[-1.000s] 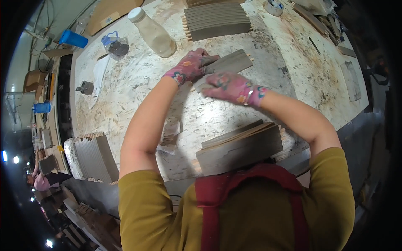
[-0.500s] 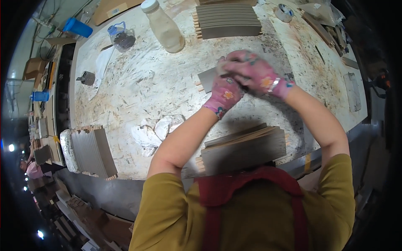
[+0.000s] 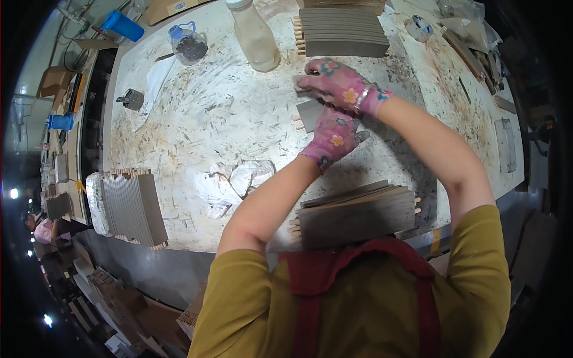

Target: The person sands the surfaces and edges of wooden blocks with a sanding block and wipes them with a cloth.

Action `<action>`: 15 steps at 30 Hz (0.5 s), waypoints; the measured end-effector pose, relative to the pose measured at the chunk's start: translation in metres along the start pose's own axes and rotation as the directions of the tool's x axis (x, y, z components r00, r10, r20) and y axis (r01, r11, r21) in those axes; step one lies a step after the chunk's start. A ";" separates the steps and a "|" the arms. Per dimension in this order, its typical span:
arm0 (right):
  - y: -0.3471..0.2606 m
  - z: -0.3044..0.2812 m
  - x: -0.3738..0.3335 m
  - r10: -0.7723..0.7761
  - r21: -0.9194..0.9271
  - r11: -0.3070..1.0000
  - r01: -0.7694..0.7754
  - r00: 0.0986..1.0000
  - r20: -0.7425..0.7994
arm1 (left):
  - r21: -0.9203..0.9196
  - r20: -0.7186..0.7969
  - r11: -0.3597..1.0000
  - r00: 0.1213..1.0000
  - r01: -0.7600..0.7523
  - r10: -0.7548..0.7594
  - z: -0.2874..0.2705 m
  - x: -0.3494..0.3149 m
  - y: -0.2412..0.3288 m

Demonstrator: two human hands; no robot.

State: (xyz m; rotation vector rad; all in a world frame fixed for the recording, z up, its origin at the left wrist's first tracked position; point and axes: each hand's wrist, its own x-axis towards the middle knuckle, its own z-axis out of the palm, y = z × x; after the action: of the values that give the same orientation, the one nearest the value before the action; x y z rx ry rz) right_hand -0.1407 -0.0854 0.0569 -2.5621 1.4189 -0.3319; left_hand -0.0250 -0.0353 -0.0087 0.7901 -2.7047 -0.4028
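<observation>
Your left hand, thumb out, partly covers the grey board over the table; your right hand, fingers half curled, is just beyond; whether either grips anything, I cannot tell.

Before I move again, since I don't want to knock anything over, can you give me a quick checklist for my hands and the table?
1. Left hand and right hand gloved: ok.
2. Firm grip on the gray board: cannot tell; your hands hide much of it.
3. Hands apart from each other: cannot tell; they overlap in this view.
4. Translucent bottle apart from both hands: ok.
5. Near board stack neatly aligned: not ok; its upper edges fan apart.
</observation>
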 end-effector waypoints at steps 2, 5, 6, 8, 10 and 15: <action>-0.009 -0.010 -0.022 -0.022 0.024 0.999 0.023 0.999 -0.042 | -0.028 -0.058 0.997 0.996 -0.066 0.064 0.007 -0.003 -0.008; -0.004 -0.027 -0.070 0.042 0.069 0.997 -0.035 0.994 -0.099 | 0.215 0.160 0.976 0.984 0.046 -0.081 -0.018 0.007 -0.015; -0.007 -0.036 -0.087 0.200 0.222 0.961 -0.167 0.970 -0.139 | 0.116 0.099 0.982 0.982 0.148 -0.160 -0.031 0.003 -0.019; 0.008 -0.041 -0.126 0.318 0.366 0.910 -0.194 0.893 -0.319 | -0.002 0.140 0.968 0.959 0.249 -0.246 -0.061 0.006 -0.024; 0.024 -0.040 -0.158 0.437 0.495 0.846 -0.199 0.790 -0.430 | -0.174 0.254 0.944 0.939 0.279 -0.230 -0.079 0.010 -0.038; 0.033 -0.034 -0.242 0.781 0.812 0.529 -0.246 0.515 -0.353 | -0.182 0.606 0.867 0.747 0.465 -0.274 -0.114 0.023 -0.038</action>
State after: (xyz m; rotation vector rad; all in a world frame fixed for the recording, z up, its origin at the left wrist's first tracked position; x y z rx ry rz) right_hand -0.3016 0.1015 0.0557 -1.2358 1.7861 -1.5015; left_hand 0.0143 -0.0995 0.0873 1.2852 -2.8374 -1.3384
